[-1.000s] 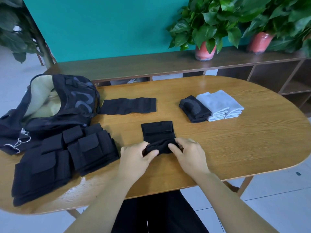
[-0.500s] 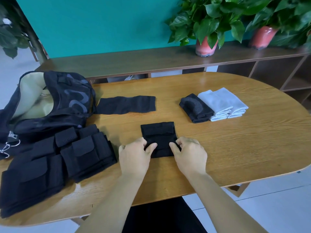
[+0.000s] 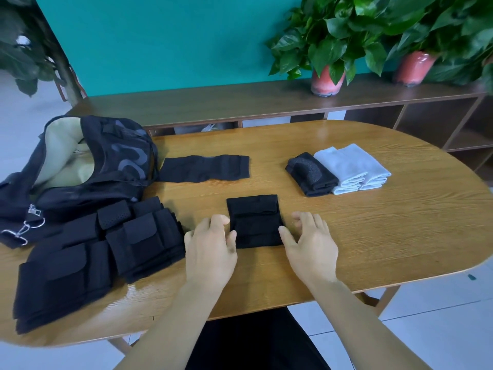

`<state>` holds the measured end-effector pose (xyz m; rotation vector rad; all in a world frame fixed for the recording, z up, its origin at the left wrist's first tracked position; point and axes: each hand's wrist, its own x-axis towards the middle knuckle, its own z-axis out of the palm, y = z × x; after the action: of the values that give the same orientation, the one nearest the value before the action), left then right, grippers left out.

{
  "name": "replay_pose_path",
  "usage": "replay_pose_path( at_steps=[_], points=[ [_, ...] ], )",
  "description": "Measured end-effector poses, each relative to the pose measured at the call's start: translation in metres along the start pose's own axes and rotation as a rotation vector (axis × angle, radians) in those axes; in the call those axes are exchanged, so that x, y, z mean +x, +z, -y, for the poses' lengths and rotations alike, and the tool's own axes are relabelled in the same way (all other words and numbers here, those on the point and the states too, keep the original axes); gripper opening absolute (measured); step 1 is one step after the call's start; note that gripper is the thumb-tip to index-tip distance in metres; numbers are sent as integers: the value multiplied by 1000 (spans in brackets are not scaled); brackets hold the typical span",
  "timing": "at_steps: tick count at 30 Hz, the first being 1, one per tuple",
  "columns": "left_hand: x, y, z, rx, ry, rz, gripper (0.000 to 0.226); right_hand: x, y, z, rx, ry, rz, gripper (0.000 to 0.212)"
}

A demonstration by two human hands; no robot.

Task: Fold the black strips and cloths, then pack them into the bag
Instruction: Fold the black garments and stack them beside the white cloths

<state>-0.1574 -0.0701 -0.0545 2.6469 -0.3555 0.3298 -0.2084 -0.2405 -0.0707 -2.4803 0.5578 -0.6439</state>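
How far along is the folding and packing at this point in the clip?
Done: a pile of folded black strips lies near the open bag, and folded black and white cloths sit at the right. In hand: a just-folded strip lies between the left hand and right hand, both open with no grip on it. Left: one flat strip is unfolded, and no folded item shows inside the bag.

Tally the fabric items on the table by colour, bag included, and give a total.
Black folded strips at left: cannot count, they overlap.
Black folded strip between the hands: 1
Black unfolded strip: 1
Black folded cloth: 1
White folded cloths: 2
Black bag: 1
Total: 6, plus the left pile.
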Motion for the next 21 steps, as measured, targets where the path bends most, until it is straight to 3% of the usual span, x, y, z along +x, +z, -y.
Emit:
replay_pose_path(
  at_steps=[3, 5, 7, 11, 12, 16, 21],
  points=[
    [-4, 1, 1, 48, 255, -51, 35, -7, -2, -1, -187, -344, 7, 44],
    [-6, 3, 1, 112, 448, 34, 52, -9, -2, 3, -325, -547, 140, 51],
    [-8, 3, 2, 160, 526, 164, 59, -8, 0, 5, -432, -635, 276, 58],
    [-7, 7, 8, 306, 499, 393, 64, -5, 0, 2, -456, -586, 501, 67],
    [-7, 8, 8, 339, 497, 407, 70, -5, 0, 0, -457, -546, 552, 68],
    [-4, 9, 7, 325, 436, 405, 55, -6, -1, -7, -483, -473, 576, 67],
    [7, 5, 9, 339, 487, 367, 51, -3, -3, -2, -527, -473, 590, 69]
  ],
)
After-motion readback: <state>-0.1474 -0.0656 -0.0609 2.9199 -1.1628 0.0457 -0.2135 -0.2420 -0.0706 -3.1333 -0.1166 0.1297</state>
